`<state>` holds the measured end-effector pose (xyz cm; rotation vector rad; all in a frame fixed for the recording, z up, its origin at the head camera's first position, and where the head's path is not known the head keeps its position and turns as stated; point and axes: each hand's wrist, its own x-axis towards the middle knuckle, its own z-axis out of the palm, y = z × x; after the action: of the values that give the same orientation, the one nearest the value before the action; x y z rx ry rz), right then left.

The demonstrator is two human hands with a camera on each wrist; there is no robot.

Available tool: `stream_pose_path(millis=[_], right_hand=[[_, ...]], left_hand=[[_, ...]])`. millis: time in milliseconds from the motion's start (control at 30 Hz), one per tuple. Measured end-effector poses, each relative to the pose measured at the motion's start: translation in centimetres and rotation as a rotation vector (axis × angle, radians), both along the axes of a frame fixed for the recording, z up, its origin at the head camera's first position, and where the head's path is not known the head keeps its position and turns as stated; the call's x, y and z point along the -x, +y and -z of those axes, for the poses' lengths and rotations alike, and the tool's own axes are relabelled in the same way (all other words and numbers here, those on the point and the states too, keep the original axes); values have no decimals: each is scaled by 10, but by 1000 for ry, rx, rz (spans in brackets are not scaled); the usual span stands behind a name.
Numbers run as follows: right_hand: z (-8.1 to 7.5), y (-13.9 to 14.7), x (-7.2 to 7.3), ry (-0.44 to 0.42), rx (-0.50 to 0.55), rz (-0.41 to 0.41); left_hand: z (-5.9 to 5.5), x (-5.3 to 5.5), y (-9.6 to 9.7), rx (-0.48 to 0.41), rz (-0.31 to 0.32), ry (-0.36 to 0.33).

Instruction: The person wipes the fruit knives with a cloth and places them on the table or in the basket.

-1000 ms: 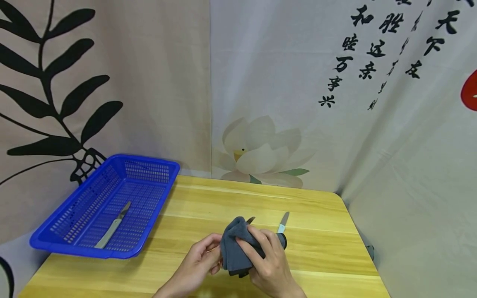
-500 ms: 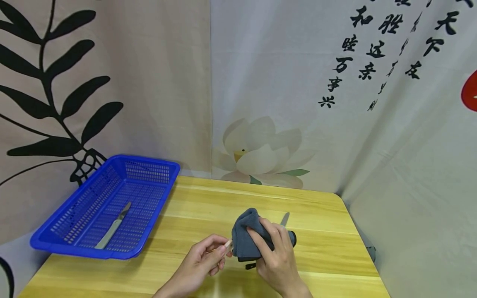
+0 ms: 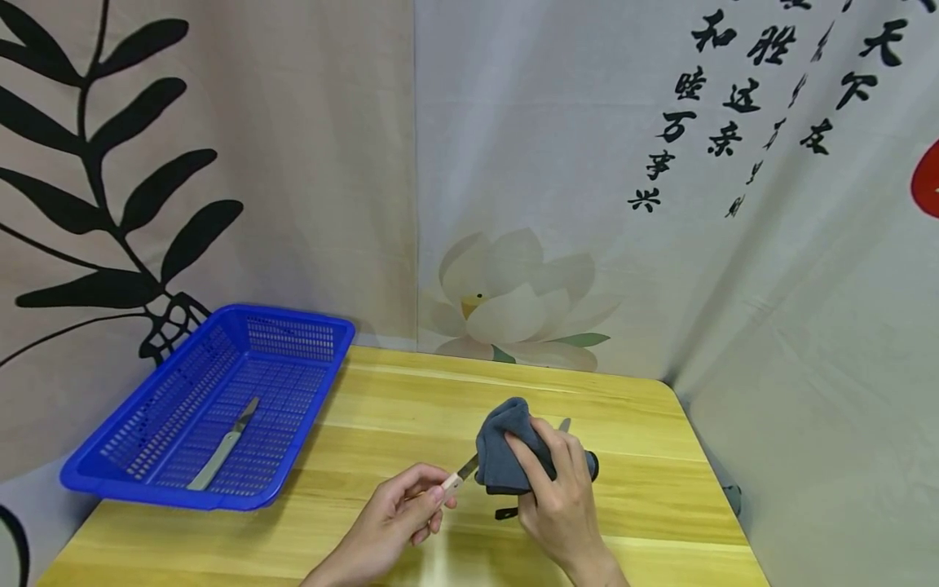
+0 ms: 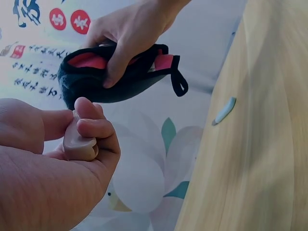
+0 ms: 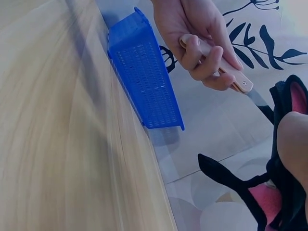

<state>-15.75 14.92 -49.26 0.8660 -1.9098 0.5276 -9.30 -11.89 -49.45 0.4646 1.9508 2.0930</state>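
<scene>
My left hand (image 3: 399, 509) grips a small folding knife by its cream handle (image 3: 452, 483), which shows a slot along its edge in the right wrist view. Its blade (image 3: 469, 465) runs into a folded grey-blue cloth (image 3: 502, 448), which hides the tip. Holding that cloth from above is my right hand (image 3: 561, 497), thumb on the near side and fingers over the far side. Black edging, a loop and pink lining show on the cloth (image 4: 110, 91) in the left wrist view. Behind the cloth, a second knife (image 4: 225, 111) with a pale blue handle lies on the table.
A blue mesh basket (image 3: 249, 499) stands at the table's left side. Inside it lies another knife (image 3: 223, 448) with a pale grey-green handle, blade out. A printed curtain (image 3: 352, 163) hangs behind the wooden table (image 3: 660, 489).
My right hand and the cloth have slid to the right, away from my left hand. The knife's handle and part of its blade have come into view. My left hand has barely moved.
</scene>
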Motion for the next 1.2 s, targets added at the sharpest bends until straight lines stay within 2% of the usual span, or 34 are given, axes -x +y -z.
stream_pose_path(millis=[200, 467, 567, 733, 867, 1000, 1200], right_hand=[[-2, 4, 1, -30, 16, 31], [-2, 13, 5, -75, 62, 129], [-3, 13, 5, -86, 86, 136], [-3, 10, 1, -73, 85, 84], [-3, 2, -4, -25, 58, 10], [-2, -6, -7, 39, 20, -54], [1, -12, -10, 45, -24, -81]], left_hand=[[0, 0, 0, 3, -5, -4], [1, 0, -1, -31, -6, 25], [1, 0, -2, -31, -26, 27], [0, 0, -3, -28, -77, 5], [1, 1, -2, -25, -97, 11], [2, 1, -2, -20, -103, 9], [4, 1, -1, -26, -82, 11]])
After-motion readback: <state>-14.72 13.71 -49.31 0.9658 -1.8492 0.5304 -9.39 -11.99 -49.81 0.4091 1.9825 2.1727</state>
